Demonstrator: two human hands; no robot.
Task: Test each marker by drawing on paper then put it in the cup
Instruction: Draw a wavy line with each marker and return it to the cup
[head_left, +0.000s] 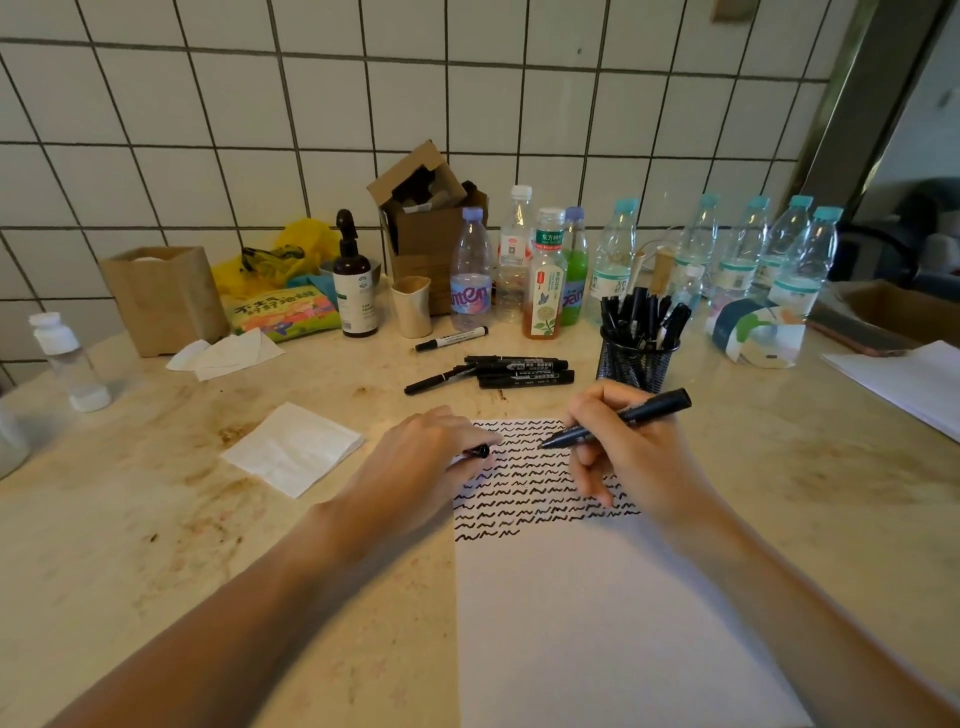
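Observation:
My right hand (631, 457) grips an uncapped black marker (623, 420), its tip hovering over the upper rows of squiggles on the white paper (597, 613). My left hand (415, 467) rests on the paper's upper left corner and pinches the marker's black cap (477, 452). Behind the paper stands a black mesh cup (635, 364) filled with several markers. A loose heap of black markers (511, 370) lies on the counter to the cup's left, and one white-bodied marker (452, 339) lies apart behind them.
Several plastic bottles (613, 260) line the tiled wall behind the cup. A folded tissue (293, 447) lies left of the paper. A brown pump bottle (354, 280), a paper cup (411, 305), cardboard boxes (426, 228) and a snack bag (280, 312) crowd the back.

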